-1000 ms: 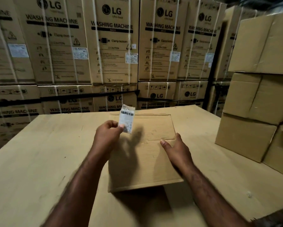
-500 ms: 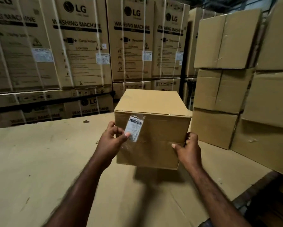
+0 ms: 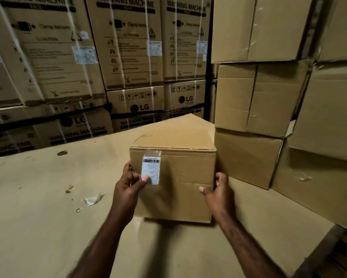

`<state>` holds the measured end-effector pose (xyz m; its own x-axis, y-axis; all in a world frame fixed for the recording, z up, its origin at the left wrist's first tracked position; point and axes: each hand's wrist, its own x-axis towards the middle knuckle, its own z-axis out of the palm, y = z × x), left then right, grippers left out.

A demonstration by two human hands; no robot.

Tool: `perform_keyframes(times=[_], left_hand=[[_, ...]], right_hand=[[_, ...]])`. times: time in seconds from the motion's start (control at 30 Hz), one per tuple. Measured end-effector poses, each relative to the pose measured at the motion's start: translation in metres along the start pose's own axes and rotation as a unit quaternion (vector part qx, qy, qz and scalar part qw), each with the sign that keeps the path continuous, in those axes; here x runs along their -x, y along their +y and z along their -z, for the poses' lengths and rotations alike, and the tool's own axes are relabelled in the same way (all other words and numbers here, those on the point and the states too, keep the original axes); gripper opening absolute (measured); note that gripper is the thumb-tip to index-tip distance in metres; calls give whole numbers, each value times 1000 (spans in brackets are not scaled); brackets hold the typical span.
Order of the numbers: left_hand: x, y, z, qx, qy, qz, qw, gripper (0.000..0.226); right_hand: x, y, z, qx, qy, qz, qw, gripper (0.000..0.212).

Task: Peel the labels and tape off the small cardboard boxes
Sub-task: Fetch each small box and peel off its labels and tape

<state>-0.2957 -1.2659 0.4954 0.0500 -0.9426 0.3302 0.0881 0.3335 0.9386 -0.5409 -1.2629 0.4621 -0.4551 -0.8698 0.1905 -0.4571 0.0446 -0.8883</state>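
Note:
A small brown cardboard box (image 3: 180, 177) stands on the cardboard-covered work surface (image 3: 38, 197), close against a stack of plain boxes on its right. My left hand (image 3: 128, 185) pinches a white barcode label (image 3: 151, 169) with clear tape on its top, and its fingers also press the box's left edge. The label hangs in front of the box's near face. My right hand (image 3: 218, 189) grips the box's right front corner.
Stacked plain cardboard boxes (image 3: 255, 101) fill the right side. Large printed washing-machine cartons (image 3: 128, 47) form a wall behind. A crumpled scrap of clear tape (image 3: 92, 200) and small bits lie on the surface at left. The surface's edge drops away at lower right.
The box went from lying flat to standing up, then shifted right toward the stack of plain boxes. My left hand kept the peeled label throughout; my right hand moved to the box's right corner.

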Motion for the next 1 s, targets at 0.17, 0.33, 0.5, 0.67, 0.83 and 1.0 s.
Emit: perform_keyframes(times=[0.17, 0.33, 0.5, 0.67, 0.83, 1.0], left_hand=[[-57, -40, -31, -91, 17, 0, 996, 28], [-116, -73, -44, -128, 23, 43, 991, 39], [-161, -93, -59, -149, -22, 54, 987, 40], [-195, -107, -57, -169, -66, 72, 981, 38], [-218, -113, -59, -195, -85, 86, 973, 42], [-237, -119, -61, -217, -103, 100, 966, 35]], right_hand=[[-72, 25, -28, -8, -12, -2, 1000, 55], [-129, 49, -53, -9, -15, -24, 1000, 55], [-188, 70, -73, -19, 21, -24, 999, 61], [-227, 80, -88, -31, 54, 7, 998, 44], [-242, 86, -101, 7, 108, 45, 993, 23], [-251, 88, -97, 55, 141, 47, 987, 30]])
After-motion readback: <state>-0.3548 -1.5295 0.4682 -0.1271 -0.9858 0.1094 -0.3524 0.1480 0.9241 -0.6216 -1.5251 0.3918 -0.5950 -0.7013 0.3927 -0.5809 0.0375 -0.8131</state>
